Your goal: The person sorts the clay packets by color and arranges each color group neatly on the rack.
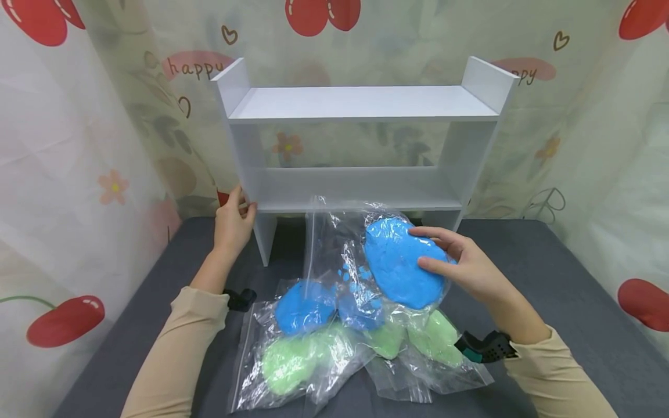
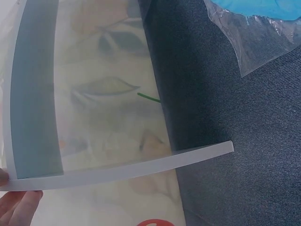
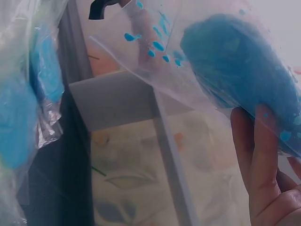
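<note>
My right hand (image 1: pixel 467 261) grips a clear zip bag with a flat lump of blue clay (image 1: pixel 399 267) in it, held up in front of the white shelf (image 1: pixel 360 191). Fingers and thumb lie on either side of the lump; small blue bits stick to the bag's plastic, plain in the right wrist view. My left hand (image 1: pixel 235 223) pinches the edge of the shelf's left side panel (image 2: pixel 117 170) at the height of the lower board. Below the raised bag lie more clear bags with blue clay (image 1: pixel 303 307) and green clay (image 1: pixel 290 363), partly overlapping.
The shelf stands at the back of a dark cloth-covered table (image 1: pixel 502 383), its legs on the cloth. A patterned curtain (image 1: pixel 130 116) with cherries and flowers closes off the back and both sides. Black bands (image 1: pixel 486 347) sit on both wrists.
</note>
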The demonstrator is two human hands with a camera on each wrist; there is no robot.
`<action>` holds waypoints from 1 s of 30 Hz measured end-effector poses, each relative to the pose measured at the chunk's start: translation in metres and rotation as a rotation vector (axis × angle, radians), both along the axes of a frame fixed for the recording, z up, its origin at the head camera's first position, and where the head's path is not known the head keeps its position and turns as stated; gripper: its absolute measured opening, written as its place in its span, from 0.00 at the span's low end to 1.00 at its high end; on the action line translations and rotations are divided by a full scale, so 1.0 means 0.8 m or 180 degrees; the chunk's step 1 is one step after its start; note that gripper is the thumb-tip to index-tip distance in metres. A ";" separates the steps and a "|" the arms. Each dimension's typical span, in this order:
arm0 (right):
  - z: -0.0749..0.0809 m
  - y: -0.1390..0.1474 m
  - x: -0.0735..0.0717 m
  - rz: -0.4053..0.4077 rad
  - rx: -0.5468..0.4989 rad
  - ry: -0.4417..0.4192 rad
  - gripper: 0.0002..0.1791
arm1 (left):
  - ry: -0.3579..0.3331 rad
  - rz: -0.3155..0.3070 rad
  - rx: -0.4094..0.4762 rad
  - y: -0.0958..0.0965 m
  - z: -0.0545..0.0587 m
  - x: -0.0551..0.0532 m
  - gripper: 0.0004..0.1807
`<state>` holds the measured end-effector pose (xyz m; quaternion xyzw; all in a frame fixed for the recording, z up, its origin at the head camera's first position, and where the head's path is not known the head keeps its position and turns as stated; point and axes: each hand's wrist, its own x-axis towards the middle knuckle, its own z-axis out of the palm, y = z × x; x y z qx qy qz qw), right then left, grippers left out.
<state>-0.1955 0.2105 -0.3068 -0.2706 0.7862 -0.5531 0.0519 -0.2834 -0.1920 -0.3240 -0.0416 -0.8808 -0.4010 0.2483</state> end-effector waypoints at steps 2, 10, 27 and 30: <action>0.006 -0.002 0.001 -0.0001 -0.0027 0.0079 0.27 | 0.0004 0.0010 0.0012 0.000 0.000 0.000 0.28; 0.028 -0.009 0.003 0.0129 -0.0321 0.0232 0.28 | 0.0021 -0.0001 0.0052 0.000 -0.001 0.000 0.28; 0.069 -0.031 0.004 -0.0099 -0.0617 0.0402 0.23 | 0.0078 0.0025 0.0075 0.001 -0.002 0.000 0.29; 0.080 -0.038 0.003 -0.0086 -0.0676 0.0417 0.22 | 0.0090 0.0022 0.0072 0.001 -0.002 0.000 0.29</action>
